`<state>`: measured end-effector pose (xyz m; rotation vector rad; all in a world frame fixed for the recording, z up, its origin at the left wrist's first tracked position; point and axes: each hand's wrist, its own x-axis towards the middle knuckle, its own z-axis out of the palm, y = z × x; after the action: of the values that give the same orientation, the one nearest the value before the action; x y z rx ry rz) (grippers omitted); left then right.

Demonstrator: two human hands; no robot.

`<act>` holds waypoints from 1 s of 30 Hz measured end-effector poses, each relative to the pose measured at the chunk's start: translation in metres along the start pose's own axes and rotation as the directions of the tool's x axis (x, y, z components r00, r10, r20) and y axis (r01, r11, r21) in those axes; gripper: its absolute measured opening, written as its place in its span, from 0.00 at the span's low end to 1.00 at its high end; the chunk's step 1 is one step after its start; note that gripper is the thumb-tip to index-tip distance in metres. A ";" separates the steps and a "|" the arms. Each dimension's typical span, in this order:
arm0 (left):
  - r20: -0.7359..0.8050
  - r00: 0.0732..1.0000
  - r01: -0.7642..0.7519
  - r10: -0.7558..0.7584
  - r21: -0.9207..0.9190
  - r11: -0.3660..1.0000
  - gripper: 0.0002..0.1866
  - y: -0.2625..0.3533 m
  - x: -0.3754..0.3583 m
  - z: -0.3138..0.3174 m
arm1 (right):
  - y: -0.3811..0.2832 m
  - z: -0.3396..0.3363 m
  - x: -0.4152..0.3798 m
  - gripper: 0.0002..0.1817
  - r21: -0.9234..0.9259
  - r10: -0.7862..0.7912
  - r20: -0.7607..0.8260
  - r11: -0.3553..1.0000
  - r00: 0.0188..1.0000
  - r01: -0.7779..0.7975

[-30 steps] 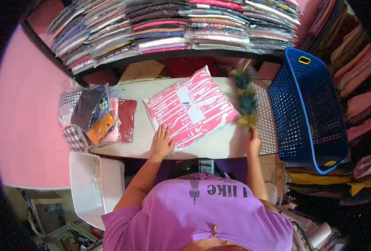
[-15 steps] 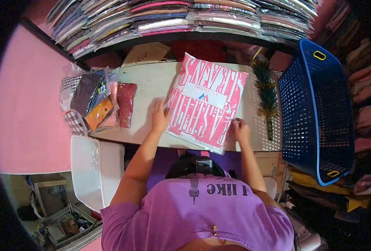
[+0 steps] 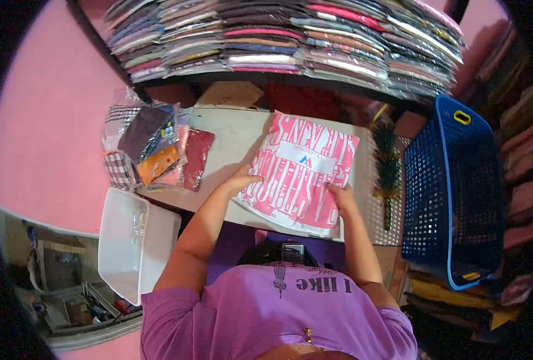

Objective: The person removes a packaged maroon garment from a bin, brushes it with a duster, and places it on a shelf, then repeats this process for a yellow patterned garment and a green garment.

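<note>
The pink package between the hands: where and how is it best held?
Probably its left and right edges, one hand from each side: the package looks broad and flat, so a one-corner hold might sag. The left hand and right hand are at those edges.

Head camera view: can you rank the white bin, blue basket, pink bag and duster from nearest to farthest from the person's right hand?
From the right hand:
1. Pink bag: touching it, to its left.
2. Duster: to its right.
3. Blue basket: farther right, beyond the duster.
4. White bin: far to the left.
</note>
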<state>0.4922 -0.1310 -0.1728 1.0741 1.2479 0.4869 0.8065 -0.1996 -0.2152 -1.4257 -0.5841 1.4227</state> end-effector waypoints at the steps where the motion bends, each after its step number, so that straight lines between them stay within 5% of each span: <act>1: -0.015 1.000 -0.017 0.016 -0.031 0.999 0.26 0.006 -0.005 0.000 | -0.014 0.004 -0.005 0.21 0.138 -0.054 0.071 0.989 0.996 0.043; 4: 0.014 0.999 -0.030 0.035 -0.243 0.970 0.26 0.031 -0.040 -0.001 | -0.059 0.003 -0.020 0.16 0.141 0.003 0.176 0.990 0.984 -0.028; 10: -0.200 0.941 -0.316 0.274 -0.223 0.922 0.28 0.062 -0.121 0.030 | -0.103 0.001 -0.029 0.17 0.231 -0.136 0.433 0.972 0.891 0.036; 14: -0.393 0.655 -0.690 0.645 0.038 0.723 0.30 0.061 -0.159 0.068 | -0.119 -0.007 -0.025 0.18 0.327 -0.365 0.607 0.924 0.706 0.197; 18: -0.411 0.354 -0.793 0.840 0.344 0.502 0.33 0.055 -0.165 0.079 | -0.130 0.000 0.011 0.19 0.470 -0.596 0.633 0.803 0.494 0.366; 21: -0.347 0.149 -0.814 0.926 0.489 0.315 0.33 0.047 -0.159 0.095 | -0.138 0.000 0.017 0.19 0.551 -0.708 0.615 0.701 0.348 0.453; 24: -0.451 0.008 -0.752 0.893 0.586 0.302 0.32 0.029 -0.172 0.130 | -0.151 -0.007 0.010 0.19 0.587 -0.755 0.631 0.616 0.179 0.525; 28: -0.277 -0.261 -0.742 0.925 0.670 -0.009 0.28 0.006 -0.206 0.223 | -0.164 -0.075 -0.042 0.15 0.621 -0.703 0.711 0.614 -0.020 0.487; 30: -0.189 -0.356 -0.624 0.915 0.777 -0.082 0.27 0.049 -0.245 0.244 | -0.219 -0.083 -0.075 0.15 0.625 -0.683 0.725 0.598 -0.088 0.501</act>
<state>0.6551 -0.3985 -0.0171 2.2866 0.8967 2.2982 0.9359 -0.2061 -0.0065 0.2357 -1.6263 1.3097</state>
